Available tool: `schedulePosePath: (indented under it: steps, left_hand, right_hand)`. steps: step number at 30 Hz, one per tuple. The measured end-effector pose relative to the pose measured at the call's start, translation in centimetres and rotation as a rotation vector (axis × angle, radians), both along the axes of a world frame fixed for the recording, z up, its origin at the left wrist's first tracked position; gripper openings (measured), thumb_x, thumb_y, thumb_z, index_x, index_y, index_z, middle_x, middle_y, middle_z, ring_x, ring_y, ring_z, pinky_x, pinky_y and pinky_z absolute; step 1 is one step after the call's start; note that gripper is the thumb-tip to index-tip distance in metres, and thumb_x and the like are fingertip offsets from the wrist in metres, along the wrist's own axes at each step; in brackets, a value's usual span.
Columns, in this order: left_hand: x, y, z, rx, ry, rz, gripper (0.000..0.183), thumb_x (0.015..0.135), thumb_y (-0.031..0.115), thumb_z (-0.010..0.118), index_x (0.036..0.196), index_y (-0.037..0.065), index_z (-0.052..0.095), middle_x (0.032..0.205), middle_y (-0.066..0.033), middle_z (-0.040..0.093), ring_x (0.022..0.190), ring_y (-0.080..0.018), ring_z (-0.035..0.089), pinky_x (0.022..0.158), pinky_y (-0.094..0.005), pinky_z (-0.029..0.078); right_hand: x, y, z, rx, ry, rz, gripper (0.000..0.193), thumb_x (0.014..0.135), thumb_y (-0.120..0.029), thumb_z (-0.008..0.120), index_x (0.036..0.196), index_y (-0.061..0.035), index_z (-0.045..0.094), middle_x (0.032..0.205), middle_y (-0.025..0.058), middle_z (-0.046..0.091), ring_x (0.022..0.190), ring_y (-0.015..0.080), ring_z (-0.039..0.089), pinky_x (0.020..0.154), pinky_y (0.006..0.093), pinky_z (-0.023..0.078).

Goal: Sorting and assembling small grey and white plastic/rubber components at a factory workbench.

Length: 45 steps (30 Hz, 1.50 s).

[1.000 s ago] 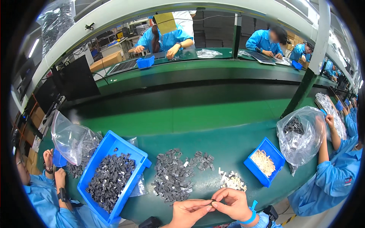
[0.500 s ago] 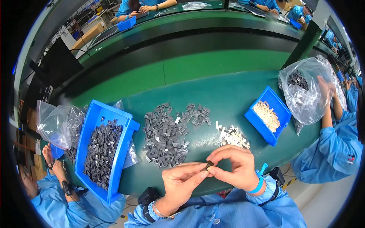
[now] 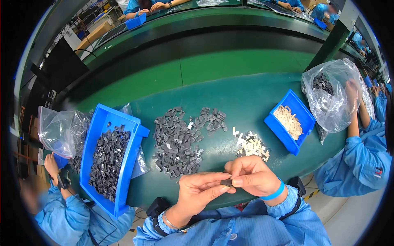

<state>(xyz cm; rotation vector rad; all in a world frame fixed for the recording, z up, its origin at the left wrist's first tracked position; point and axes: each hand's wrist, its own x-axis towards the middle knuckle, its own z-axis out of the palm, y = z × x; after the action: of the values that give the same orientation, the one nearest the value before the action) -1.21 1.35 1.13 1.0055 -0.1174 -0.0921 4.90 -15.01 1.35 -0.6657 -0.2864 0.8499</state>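
A large blue bin held dark parts; a small blue bin, cream strips. The left hand and right hand pinched one black piece.

This looks like a factory assembly workshop. People in matching light-blue cloth work jackets line the near edge of a long dark-green worktop; more work at a second green worktop beyond its far edge. Open blue plastic bins and loose heaps of small dark-grey plastic parts stand near its near edge.
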Motion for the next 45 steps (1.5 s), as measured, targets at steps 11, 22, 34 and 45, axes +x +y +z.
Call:
schedulePosePath:
  steps: [11,22,34,45]
  left_hand:
    - [0.2,-0.5,2.4,0.813,-0.271,0.175,0.033,0.073,-0.007,0.063,0.105,-0.005,0.058,0.085,-0.0150,0.065,0.074,-0.0184,0.065,0.068,-0.0272,0.052]
    - [-0.5,-0.9,0.4,-0.233,0.162,0.008,0.023,0.082,-0.001,0.055,0.105,-0.003,0.058,0.092,-0.0171,0.062,0.077,-0.0220,0.064,0.073,-0.0315,0.054]
    - [-2.2,0.7,-0.4,-0.427,0.358,-0.252,0.018,0.080,-0.003,0.056,0.098,-0.005,0.061,0.091,-0.0188,0.062,0.078,-0.0238,0.062,0.071,-0.0329,0.053]
    - [-2.7,11.3,3.0,1.006,-0.229,1.251,0.016,0.076,-0.006,0.056,0.091,-0.007,0.061,0.093,-0.0113,0.056,0.071,-0.0150,0.055,0.061,-0.0223,0.044]
  right_hand:
    - [-0.7,0.5,-0.6,-0.260,-0.058,-0.096,0.010,0.075,-0.003,0.059,0.072,-0.0021,0.050,0.073,0.0023,0.050,0.065,0.0096,0.050,0.059,0.0220,0.040]
    - [-1.2,0.3,-0.7,-0.145,-0.061,-0.153,0.011,0.084,-0.011,0.059,0.082,-0.0011,0.055,0.075,0.0061,0.060,0.068,0.0130,0.059,0.058,0.0230,0.046]
    - [0.8,-0.4,0.0,-0.300,-1.375,-0.370,0.026,0.066,-0.018,0.075,0.068,-0.0031,0.054,0.064,0.0061,0.052,0.055,0.0213,0.051,0.052,0.0304,0.042]
    - [6.6,-1.8,-1.0,-1.271,-1.572,-0.396,0.017,0.068,-0.012,0.067,0.080,-0.0038,0.059,0.080,0.0088,0.054,0.074,0.0260,0.054,0.064,0.0358,0.042]
